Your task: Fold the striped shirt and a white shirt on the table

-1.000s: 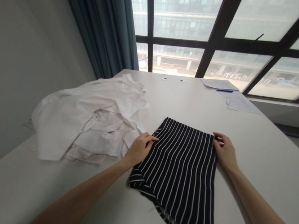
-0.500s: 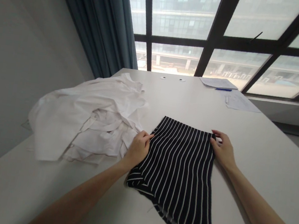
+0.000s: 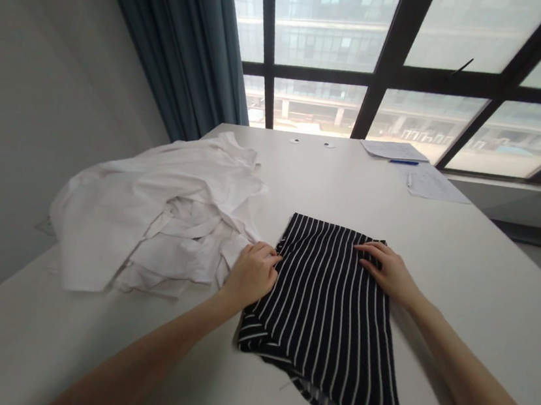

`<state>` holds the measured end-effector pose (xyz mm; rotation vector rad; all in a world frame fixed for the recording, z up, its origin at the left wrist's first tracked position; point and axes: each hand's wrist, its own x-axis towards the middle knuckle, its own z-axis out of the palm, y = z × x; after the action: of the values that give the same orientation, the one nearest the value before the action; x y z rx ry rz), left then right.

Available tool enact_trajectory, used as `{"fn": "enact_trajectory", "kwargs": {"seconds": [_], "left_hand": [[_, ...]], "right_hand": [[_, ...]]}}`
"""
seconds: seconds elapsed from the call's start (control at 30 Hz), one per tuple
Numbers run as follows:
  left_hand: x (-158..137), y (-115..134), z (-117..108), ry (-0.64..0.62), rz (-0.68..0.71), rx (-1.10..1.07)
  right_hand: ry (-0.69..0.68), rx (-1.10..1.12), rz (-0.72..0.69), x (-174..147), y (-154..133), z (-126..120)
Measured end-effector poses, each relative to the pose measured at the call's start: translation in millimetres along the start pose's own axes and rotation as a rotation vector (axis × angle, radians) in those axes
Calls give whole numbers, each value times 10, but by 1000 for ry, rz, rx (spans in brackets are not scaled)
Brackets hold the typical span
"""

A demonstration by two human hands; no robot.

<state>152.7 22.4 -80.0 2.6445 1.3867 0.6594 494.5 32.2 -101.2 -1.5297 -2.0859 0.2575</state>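
Note:
A piece of black fabric with white stripes (image 3: 320, 314) lies on the white table in front of me, its straight edge at the far side and its near part running out of view at the bottom. My left hand (image 3: 253, 271) pinches the fabric's left edge with curled fingers. On the upper right corner rests my right hand (image 3: 387, 268), its fingers stretched out over the cloth and slightly apart. At the lower left the fabric is folded over on itself, and a loose thread hangs near its lower edge.
A heap of white cloth (image 3: 166, 209) lies to the left, close to my left hand. Papers (image 3: 395, 150) with a blue pen (image 3: 404, 162) lie at the far right of the table (image 3: 477, 287). A blue curtain (image 3: 182, 40) and windows stand behind.
The striped fabric has shifted slightly right and towards me. My right hand has gone from gripping the right corner to lying on top of it; my left hand has moved slightly right.

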Motion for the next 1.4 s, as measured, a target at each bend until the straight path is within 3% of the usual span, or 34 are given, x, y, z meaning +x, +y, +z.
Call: {"fn": "enact_trajectory", "kwargs": {"seconds": [0.17, 0.27, 0.43, 0.6, 0.7, 0.87, 1.07, 1.27, 1.4], "left_hand": [[-77, 247, -34, -129, 211, -250], [-75, 291, -35, -84, 239, -267], [-17, 188, -9, 108, 166, -213], [-5, 83, 78, 59, 107, -189], [11, 32, 130, 44, 12, -301], [52, -1, 144, 74, -106, -497], [60, -11, 143, 111, -158, -481], [53, -27, 154, 46, -123, -592], [57, -30, 161, 73, -154, -657]], "right_hand": [[-103, 109, -28, 3, 112, -151], [-152, 172, -60, -13, 118, -216], [-155, 188, -92, -23, 34, -187], [-136, 108, -119, -23, -73, -91], [-136, 71, -112, -29, -109, -69], [-131, 68, -101, -31, -119, -71], [-97, 138, -97, -15, -116, -74], [-55, 316, 59, -41, -95, -92], [181, 295, 241, -57, 35, -55]]}}
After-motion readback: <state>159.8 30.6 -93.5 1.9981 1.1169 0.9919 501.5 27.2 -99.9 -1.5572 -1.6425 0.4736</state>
